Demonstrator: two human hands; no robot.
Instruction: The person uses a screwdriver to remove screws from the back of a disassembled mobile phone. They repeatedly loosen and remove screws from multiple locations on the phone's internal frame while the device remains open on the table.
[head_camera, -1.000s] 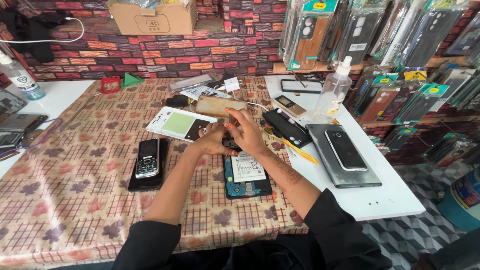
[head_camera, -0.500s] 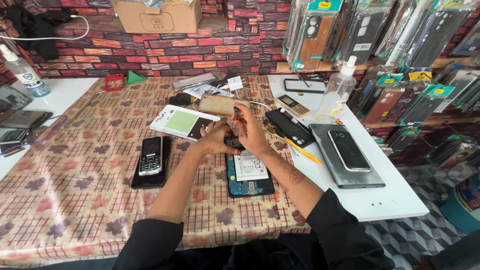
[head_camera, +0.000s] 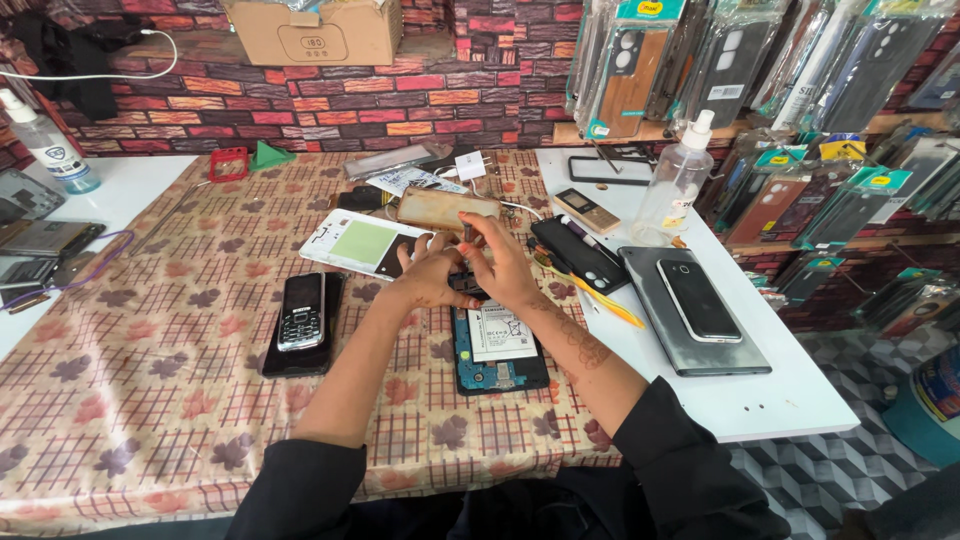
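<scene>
An opened phone (head_camera: 497, 348) lies back-up on the patterned cloth, its white battery and blue board showing. Both hands meet just above its top end. My left hand (head_camera: 428, 275) pinches a small dark part (head_camera: 468, 283). My right hand (head_camera: 500, 255) grips the same part from the right, with a thin dark tool (head_camera: 466, 230) sticking up between its fingers. What exactly the part is stays hidden by the fingers.
A black keypad phone (head_camera: 301, 312) lies left of the hands, a white phone frame (head_camera: 360, 243) behind them. To the right lie a black case (head_camera: 580, 254), a yellow pen (head_camera: 598, 296), a spray bottle (head_camera: 676, 182) and a black phone on a grey tablet (head_camera: 697, 302). Phone cases hang at right.
The hands stay together over the opened phone; the fingers have shifted slightly on the small part. Nothing else has moved.
</scene>
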